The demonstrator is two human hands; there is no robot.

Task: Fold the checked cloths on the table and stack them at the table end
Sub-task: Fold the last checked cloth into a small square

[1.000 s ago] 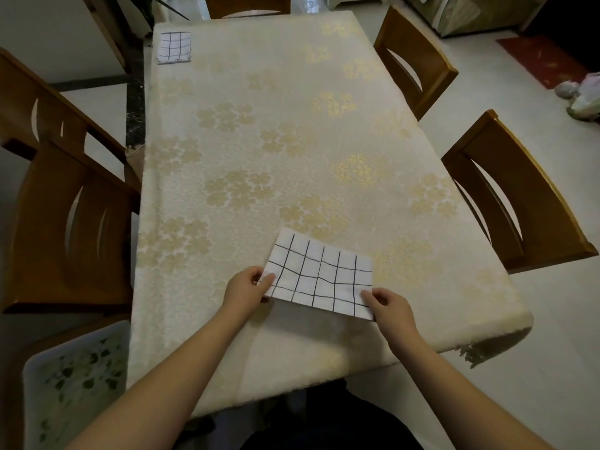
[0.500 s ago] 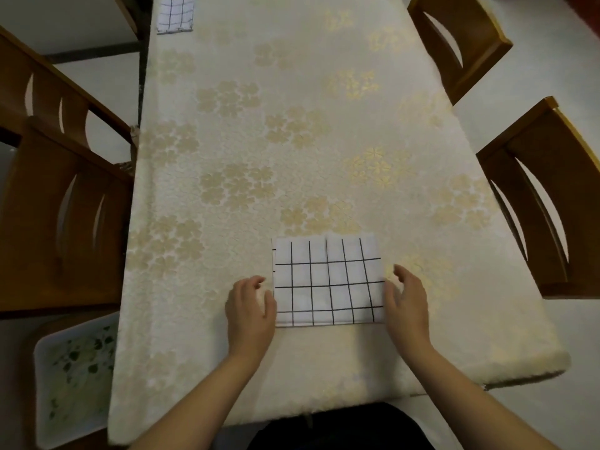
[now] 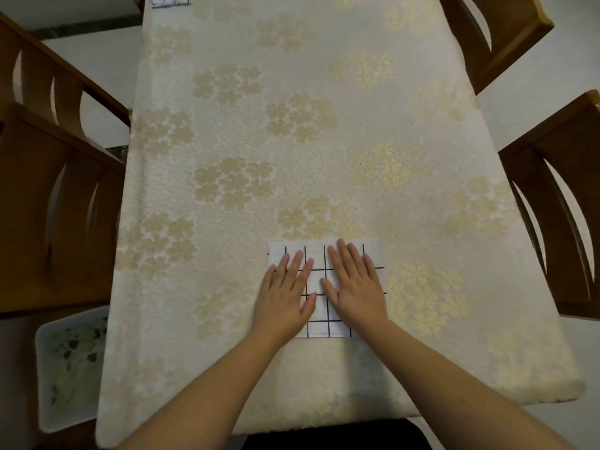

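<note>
Head view, pressing of a folded cloth. The checked cloth point(image 3: 319, 289) lay flat and squared near the lower centre of the frame, on the counter point(image 3: 227, 157) with its cream, gold-flowered cover. Half a second earlier the two hands had flanked the cloth at its left and right edges; by this moment both had moved onto it. The left hand point(image 3: 285, 300) rested palm-down over the cloth's left part, and the right hand point(image 3: 355, 287) lay palm-down over its right part, the two close together but apart. The fingers point(image 3: 349, 254) of both hands were straight and spread, gripping nothing and pressing on the fabric. One second earlier the cloth had been held askew by its near corners; here its edges ran square to the counter's sides. The change suggested that one fold was complete and was being smoothed; whether a further fold was intended could not be told. A second checked cloth point(image 3: 171, 0), partly cut by the frame, lay at the upper left, at the counter's far end, the likely stacking place. Wooden chairs point(image 3: 48, 196) stood on both sides.
</note>
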